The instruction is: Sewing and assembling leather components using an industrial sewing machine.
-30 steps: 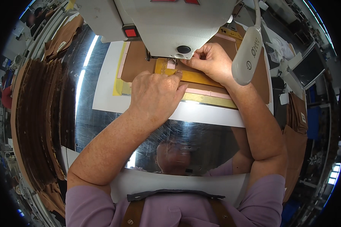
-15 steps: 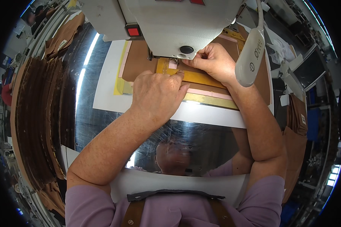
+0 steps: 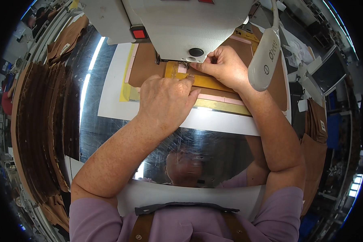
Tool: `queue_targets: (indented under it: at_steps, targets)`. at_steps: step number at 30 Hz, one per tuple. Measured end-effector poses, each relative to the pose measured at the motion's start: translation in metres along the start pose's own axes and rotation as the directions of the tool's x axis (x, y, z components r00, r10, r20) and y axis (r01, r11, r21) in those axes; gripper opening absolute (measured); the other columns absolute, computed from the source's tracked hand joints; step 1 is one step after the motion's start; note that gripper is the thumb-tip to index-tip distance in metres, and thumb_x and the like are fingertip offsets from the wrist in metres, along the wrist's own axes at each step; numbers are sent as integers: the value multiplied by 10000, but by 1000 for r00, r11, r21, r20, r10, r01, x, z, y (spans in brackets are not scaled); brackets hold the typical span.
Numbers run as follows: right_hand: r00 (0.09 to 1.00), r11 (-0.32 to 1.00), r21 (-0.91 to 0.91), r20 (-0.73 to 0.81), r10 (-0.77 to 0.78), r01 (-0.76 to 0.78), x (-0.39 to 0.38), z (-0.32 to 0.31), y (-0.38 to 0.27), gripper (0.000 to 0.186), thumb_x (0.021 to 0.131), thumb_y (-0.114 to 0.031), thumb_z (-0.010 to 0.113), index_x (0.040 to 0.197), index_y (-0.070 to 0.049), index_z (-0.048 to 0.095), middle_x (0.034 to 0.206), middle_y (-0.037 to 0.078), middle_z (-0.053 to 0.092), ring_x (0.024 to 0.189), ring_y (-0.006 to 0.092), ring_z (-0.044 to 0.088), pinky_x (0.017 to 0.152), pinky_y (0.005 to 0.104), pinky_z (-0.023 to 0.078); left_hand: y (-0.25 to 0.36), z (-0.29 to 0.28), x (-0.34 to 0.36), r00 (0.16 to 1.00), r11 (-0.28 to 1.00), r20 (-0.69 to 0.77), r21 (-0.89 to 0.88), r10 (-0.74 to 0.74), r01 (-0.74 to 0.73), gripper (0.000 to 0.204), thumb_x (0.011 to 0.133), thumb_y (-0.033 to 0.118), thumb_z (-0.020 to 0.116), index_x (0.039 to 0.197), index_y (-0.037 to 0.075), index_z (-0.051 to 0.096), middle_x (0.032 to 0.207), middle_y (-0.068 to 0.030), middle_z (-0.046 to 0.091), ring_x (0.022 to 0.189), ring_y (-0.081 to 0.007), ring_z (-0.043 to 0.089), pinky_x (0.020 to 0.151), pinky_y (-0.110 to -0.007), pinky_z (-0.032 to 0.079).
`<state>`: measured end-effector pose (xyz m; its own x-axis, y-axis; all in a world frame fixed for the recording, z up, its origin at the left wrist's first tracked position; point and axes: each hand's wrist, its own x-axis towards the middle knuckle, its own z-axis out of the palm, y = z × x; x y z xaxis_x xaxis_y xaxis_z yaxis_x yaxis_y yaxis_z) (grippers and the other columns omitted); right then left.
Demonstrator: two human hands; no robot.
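Fingertips of the right hand (image 3: pixel 224 66) pinch together on the small pink patch (image 3: pixel 182 69) lying on a yellow flat template (image 3: pixel 207 82), right under the needle end of the white sewing machine head (image 3: pixel 181 24). Beside it the left hand (image 3: pixel 165 101) lies palm down with fingers spread flat, gripping nothing, pressing the yellow template and the brown leather panel (image 3: pixel 143 66) beneath it onto a white base sheet (image 3: pixel 113 88). A pink strip (image 3: pixel 218 98) runs along the template between the two hands, and a second yellow border shows at the panel's left edge. The whole layered piece sits on the mirror-bright steel table (image 3: pixel 88 121), which reflects the person. To the right a white oblong lamp head (image 3: pixel 264 60) hangs on a cord over the right wrist. Stacks of brown cut pieces (image 3: pixel 40 129) fan out along the table's left rim, and more brown pieces (image 3: pixel 316 125) lie at the right. Judging by the layout, the panel is positioned and clamped by hand at the needle, but no finished seam can be made out, so the stitching seems barely begun, if at all.
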<state>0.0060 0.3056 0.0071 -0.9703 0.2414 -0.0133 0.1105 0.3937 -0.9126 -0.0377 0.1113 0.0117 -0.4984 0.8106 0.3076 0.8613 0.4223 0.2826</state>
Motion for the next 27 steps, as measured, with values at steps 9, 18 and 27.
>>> queue_targets:
  at_steps: [9,18,27]
  targets:
    - [999,995,-89,3,-51,51,-2,1,-4,159,907,-183,775,831,-53,721,645,-97,512,597,11,409,556,222,361,-1,-1,0,1000,1000,16,-16,-13,14,341,885,359,702,1077,91,791,707,-159,707,633,-322,638,648,-442,508]
    - [978,965,-175,-32,-204,195,-1,-2,6,202,920,-194,767,798,-38,727,625,-66,580,582,10,473,540,224,394,-4,3,0,999,999,-40,-30,13,-14,329,871,347,720,1063,90,794,674,-153,695,590,-323,618,632,-440,500]
    - [978,970,-133,-12,-208,205,-4,-4,-1,273,915,-218,773,727,-41,686,626,-45,590,567,23,480,514,237,387,-6,3,0,998,999,-61,-30,28,-30,321,858,325,742,1063,82,793,619,-113,671,554,-298,599,605,-428,488]
